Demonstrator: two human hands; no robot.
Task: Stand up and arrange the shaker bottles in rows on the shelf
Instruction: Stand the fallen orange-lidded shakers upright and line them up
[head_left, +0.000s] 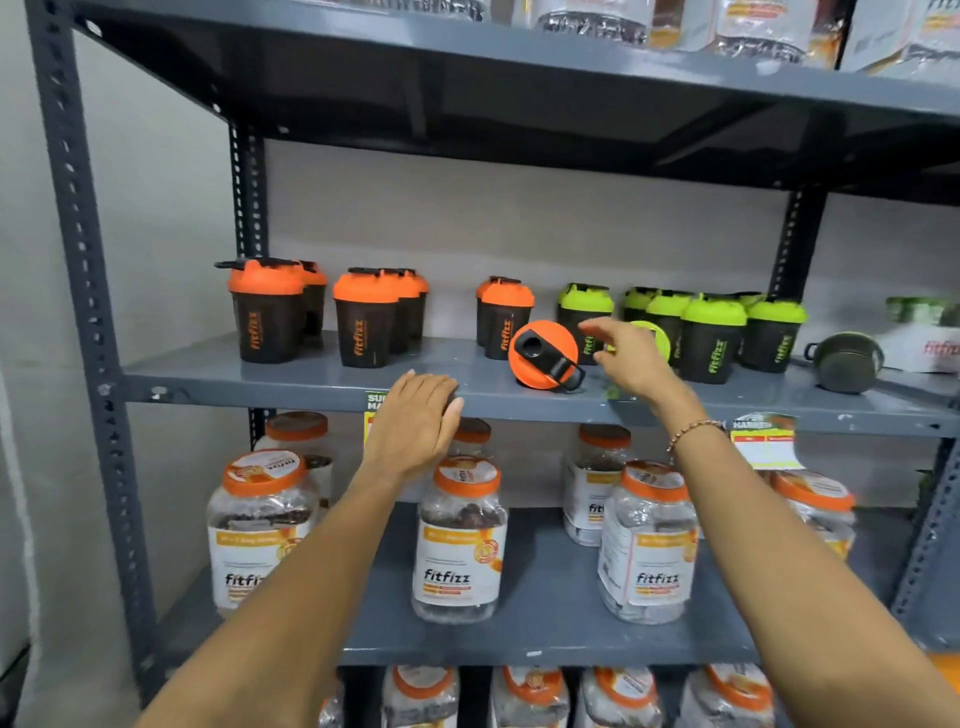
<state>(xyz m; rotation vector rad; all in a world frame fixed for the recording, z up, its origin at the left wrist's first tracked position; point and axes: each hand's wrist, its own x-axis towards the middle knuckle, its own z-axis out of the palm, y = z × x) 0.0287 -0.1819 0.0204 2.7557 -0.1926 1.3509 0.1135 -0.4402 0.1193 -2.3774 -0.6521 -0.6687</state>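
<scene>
An orange-lidded black plastic shaker bottle (545, 358) is lying on its side near the front edge of the grey metal shelf (311, 384), its lid with the black flip cap facing outward. The right hand (626, 358) is reaching in just beside it on the right, fingers spread and thumb extended above the lid, not gripping it; whether it is touching the bottle cannot be told. A green-lidded shaker bottle (652, 338) is sitting directly behind that hand, largely hidden, so its posture cannot be told. The left hand (415, 421) is resting flat and relaxed, palm down, on the shelf's front lip, holding nothing, to the left of the fallen bottle and apart from it. Upright orange-lidded shaker bottles (363, 317) are standing in groups to the left; upright green-lidded shaker bottles (711, 332) are clustering to the right. Clear plastic jars with orange lids (460, 540) are occupying the shelf below.
</scene>
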